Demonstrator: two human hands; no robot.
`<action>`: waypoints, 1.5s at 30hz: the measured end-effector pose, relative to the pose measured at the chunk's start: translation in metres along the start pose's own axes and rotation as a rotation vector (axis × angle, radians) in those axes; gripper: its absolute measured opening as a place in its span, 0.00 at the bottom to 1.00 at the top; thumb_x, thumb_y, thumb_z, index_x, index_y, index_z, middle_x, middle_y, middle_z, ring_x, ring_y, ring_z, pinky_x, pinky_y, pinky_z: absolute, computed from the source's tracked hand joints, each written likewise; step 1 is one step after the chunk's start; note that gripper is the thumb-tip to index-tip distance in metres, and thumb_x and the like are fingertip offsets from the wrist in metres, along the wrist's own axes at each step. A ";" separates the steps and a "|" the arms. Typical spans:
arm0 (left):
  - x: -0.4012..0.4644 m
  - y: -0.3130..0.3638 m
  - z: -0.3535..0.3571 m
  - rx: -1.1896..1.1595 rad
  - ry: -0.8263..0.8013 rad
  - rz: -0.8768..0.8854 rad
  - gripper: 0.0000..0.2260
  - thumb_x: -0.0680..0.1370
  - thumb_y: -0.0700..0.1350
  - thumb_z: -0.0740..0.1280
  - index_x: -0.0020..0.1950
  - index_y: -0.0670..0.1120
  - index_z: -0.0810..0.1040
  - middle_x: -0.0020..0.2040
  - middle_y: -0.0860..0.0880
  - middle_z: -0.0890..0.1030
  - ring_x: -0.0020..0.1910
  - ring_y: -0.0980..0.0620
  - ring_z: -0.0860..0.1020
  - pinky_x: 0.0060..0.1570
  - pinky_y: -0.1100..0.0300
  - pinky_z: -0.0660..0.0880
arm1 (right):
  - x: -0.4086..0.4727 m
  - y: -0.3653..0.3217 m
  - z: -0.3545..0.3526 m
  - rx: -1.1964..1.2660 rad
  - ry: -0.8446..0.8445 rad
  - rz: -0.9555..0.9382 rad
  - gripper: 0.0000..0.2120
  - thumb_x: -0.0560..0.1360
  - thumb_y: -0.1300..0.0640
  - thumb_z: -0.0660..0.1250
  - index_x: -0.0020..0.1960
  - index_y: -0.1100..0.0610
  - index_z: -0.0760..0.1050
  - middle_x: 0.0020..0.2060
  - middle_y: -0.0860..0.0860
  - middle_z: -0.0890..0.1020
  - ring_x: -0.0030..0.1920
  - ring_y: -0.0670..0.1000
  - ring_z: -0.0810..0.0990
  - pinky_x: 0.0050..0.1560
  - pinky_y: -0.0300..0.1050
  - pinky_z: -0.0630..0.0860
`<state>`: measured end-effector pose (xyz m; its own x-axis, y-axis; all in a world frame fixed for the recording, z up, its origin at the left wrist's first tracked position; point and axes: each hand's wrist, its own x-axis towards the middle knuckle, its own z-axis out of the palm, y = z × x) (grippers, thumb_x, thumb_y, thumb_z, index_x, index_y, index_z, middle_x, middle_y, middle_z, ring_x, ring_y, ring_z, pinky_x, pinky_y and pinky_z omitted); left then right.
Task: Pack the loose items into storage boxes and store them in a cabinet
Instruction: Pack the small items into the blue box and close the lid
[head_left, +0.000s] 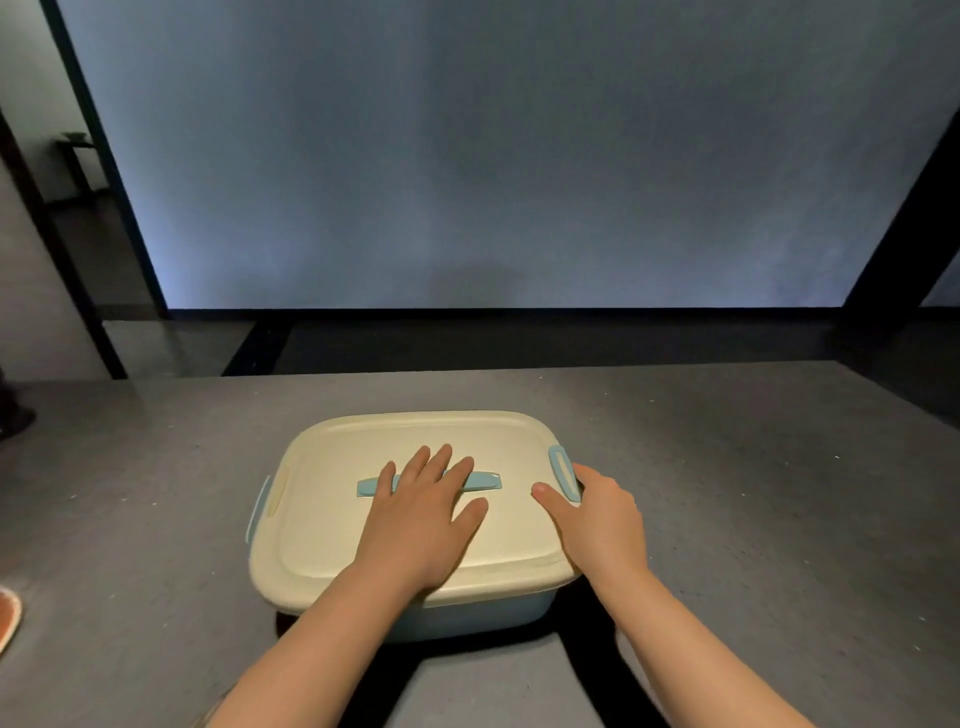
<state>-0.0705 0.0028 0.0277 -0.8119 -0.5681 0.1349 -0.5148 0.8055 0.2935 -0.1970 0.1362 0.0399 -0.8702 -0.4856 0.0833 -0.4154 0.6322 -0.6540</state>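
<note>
No brand, label or writing can be read on any surface in view.

Nearest the camera, two bare forearms reach forward over a grey table (156, 519). The left hand (421, 525) lies flat on the cream lid (337, 519) of a storage box (467, 618), fingers straight and slightly spread, holding nothing; its fingertips overlap the pale blue handle (485, 480) set into the lid's centre. The right hand (602, 519) grips the box's right edge: the thumb lies on the lid top, the other fingers curl round the blue right clip (560, 462), mostly hidden behind it. Left of the left hand's fingers, a blue left clip (260, 506) stands out from the box side. The lid sits on the pale blue box base.

Bare table top extends left, right and beyond the fingertips to the far table edge. Past it stands a large grey panel (519, 156) in a dark frame.
</note>
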 end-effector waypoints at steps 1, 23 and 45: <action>-0.002 -0.001 -0.003 -0.034 0.035 -0.018 0.22 0.80 0.58 0.50 0.75 0.58 0.57 0.78 0.54 0.53 0.76 0.53 0.50 0.74 0.50 0.43 | -0.001 -0.004 0.003 -0.156 -0.013 -0.036 0.20 0.78 0.45 0.62 0.66 0.53 0.71 0.58 0.52 0.79 0.57 0.55 0.76 0.51 0.47 0.73; -0.075 -0.083 -0.025 -0.879 0.476 -0.584 0.15 0.75 0.45 0.68 0.62 0.55 0.76 0.43 0.66 0.78 0.44 0.69 0.77 0.38 0.74 0.71 | -0.046 -0.086 0.082 -0.451 -0.415 -0.733 0.25 0.80 0.40 0.42 0.76 0.38 0.46 0.78 0.46 0.45 0.77 0.49 0.40 0.74 0.58 0.35; -0.083 -0.071 -0.025 -0.652 0.377 -0.590 0.20 0.81 0.49 0.56 0.73 0.51 0.62 0.66 0.50 0.73 0.61 0.50 0.73 0.60 0.53 0.71 | -0.052 -0.092 0.078 -0.428 -0.410 -0.737 0.25 0.80 0.41 0.43 0.77 0.42 0.50 0.78 0.48 0.49 0.78 0.50 0.43 0.74 0.59 0.38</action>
<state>0.0404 -0.0114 0.0198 -0.2702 -0.9610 0.0594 -0.4655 0.1843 0.8656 -0.0928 0.0567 0.0369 -0.2225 -0.9741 0.0414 -0.9563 0.2098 -0.2036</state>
